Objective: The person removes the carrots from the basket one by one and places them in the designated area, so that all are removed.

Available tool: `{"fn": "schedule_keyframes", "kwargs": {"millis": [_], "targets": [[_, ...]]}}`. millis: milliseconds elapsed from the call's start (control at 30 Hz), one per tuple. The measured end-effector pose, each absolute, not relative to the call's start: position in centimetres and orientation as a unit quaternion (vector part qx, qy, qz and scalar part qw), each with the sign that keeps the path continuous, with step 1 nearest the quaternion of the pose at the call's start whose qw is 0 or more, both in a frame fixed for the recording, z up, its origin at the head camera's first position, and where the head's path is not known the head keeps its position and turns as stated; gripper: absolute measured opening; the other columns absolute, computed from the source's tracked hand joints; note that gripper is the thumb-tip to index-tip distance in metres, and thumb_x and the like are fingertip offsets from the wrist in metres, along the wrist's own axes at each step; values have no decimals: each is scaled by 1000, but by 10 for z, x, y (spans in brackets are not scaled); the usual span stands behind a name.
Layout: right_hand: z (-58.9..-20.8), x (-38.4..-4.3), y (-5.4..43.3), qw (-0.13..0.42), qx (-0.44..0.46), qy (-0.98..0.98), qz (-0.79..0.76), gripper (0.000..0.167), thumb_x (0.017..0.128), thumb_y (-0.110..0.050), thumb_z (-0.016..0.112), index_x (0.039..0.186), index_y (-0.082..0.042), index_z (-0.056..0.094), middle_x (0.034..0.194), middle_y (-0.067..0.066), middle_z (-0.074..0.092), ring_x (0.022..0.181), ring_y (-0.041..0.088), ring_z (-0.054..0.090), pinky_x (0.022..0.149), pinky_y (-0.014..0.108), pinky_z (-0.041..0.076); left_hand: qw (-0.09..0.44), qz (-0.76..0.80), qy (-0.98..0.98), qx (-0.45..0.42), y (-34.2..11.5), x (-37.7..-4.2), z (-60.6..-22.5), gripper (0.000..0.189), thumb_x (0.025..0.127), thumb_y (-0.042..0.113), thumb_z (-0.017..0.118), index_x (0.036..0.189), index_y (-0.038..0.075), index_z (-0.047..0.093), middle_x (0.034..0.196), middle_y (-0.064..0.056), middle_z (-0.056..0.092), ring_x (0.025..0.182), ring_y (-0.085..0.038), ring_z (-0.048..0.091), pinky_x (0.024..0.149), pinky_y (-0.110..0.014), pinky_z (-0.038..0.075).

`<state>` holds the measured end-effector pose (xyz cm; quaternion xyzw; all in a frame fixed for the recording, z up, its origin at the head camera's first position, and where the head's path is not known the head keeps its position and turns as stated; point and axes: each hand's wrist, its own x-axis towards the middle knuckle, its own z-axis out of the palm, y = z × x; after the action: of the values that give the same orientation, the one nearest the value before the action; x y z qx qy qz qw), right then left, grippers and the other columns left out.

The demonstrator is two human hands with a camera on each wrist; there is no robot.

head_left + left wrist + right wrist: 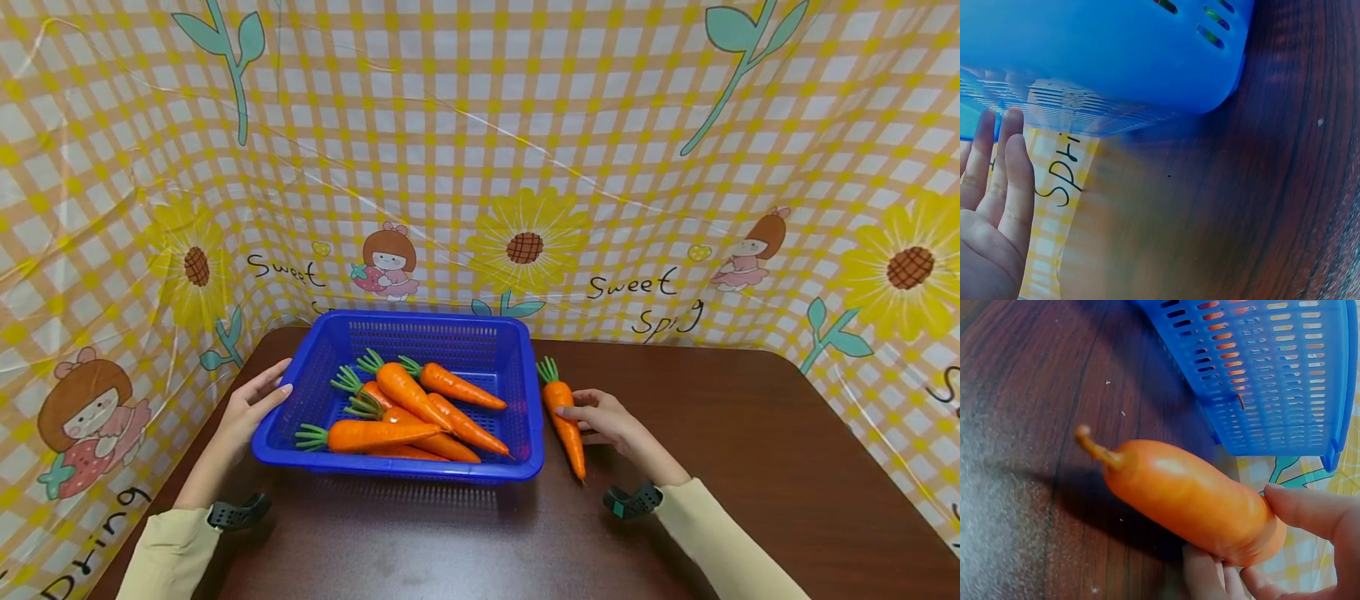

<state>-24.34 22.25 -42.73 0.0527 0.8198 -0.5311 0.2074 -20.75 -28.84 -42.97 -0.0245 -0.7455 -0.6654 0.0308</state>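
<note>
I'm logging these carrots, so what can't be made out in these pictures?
Bottom carrots: head view, overlapped by those on top, so no sure count.
Writing behind the basket: head view, partly covered by its back rim.
Right hand: right wrist view, partly hidden by the held carrot.
Left hand: left wrist view, cut off by the left edge.
</note>
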Motion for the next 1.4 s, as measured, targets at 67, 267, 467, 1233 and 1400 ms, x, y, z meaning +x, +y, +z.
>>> {"fn": "schedule_keyframes", "kwargs": {"millis": [67, 267, 467, 1233, 1400], "targets": [[-427, -243, 223, 207, 51, 822, -528, 68, 91, -25, 63, 140, 9, 31, 126, 28, 50, 105, 32, 60, 88, 47, 55, 32, -665, -746, -25, -288, -208, -430, 53, 97, 16, 56, 145, 2, 39, 97, 21, 64, 82, 1, 63, 69, -18, 55], [-428, -242, 226, 211, 43, 819, -532, 65, 92, -24, 63, 138, 11, 33, 117, 24, 59, 91, 20, 65, 87, 46, 55, 33, -665, -746, -26, -288, -208, -430, 53, 97, 16, 56, 146, 2, 38, 98, 21, 64, 83, 1, 63, 69, -18, 55], [-429, -240, 228, 219, 40, 805, -550, 68, 92, -23, 61, 139, 13, 28, 108, 19, 62, 83, 16, 66, 79, 38, 58, 34, -666, -745, -31, -288, -208, -430, 54, 98, 15, 56, 146, -1, 37, 98, 20, 64, 83, 1, 63, 69, -18, 55], [-428, -236, 228, 223, 30, 801, -554, 67, 93, -24, 60, 139, 13, 26, 111, 16, 62, 78, 14, 67, 74, 32, 59, 26, -662, -749, -24, -290, -208, -430, 56, 98, 17, 55, 147, 0, 34, 98, 20, 63, 83, 1, 63, 69, -19, 56], [-428, -236, 230, 225, 28, 799, -557, 67, 94, -24, 59, 139, 13, 26, 111, 16, 62, 78, 14, 67, 75, 33, 59, 25, -662, -749, -24, -290, -208, -431, 55, 98, 17, 55, 147, 1, 35, 98, 20, 63, 83, 1, 63, 69, -19, 56]]}}
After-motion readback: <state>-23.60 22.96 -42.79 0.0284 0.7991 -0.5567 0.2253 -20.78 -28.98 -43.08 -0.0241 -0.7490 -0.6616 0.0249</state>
